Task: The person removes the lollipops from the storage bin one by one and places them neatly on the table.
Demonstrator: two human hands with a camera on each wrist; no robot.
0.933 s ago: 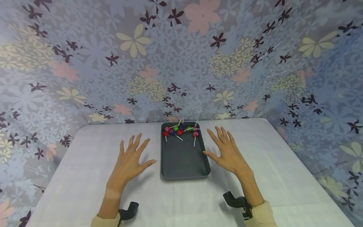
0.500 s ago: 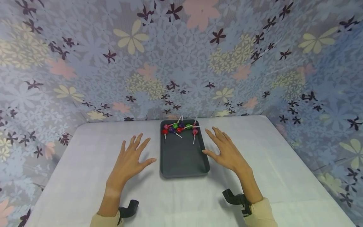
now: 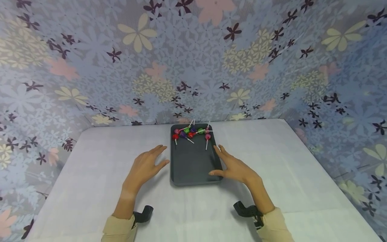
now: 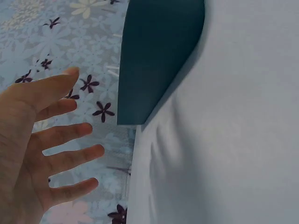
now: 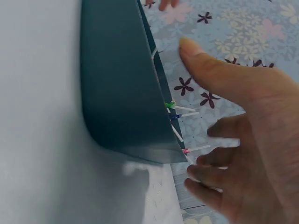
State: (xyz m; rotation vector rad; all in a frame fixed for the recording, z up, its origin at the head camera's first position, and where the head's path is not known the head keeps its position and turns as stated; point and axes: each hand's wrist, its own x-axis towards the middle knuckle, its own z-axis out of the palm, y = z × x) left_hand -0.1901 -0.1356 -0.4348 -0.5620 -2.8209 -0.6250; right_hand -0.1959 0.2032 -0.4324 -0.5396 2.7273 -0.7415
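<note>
A dark grey tray (image 3: 195, 164) lies on the white-covered table, with several lollipops (image 3: 191, 134) in red, pink, purple and green wrappers gathered at its far end. My left hand (image 3: 145, 168) hovers just left of the tray, fingers extended and holding nothing; the left wrist view shows its spread fingers (image 4: 70, 158) apart from the tray's side (image 4: 156, 56). On the other side my right hand (image 3: 235, 168) overlaps the tray's right rim in the head view, thumb and fingers parted around nothing. In the right wrist view, lollipop sticks (image 5: 187, 114) poke above the tray wall (image 5: 126, 84).
A white cloth (image 3: 266, 151) covers the table. Behind it and along both sides rises a flower-patterned wall covering (image 3: 193, 60). Black wrist mounts (image 3: 143, 214) stick out inward from both beige sleeves (image 3: 119, 228).
Both hands have drawn inward toward the tray's sides, the left moving right and the right moving left. Their fingers have come closer together. The lollipops stay where they were in the tray.
</note>
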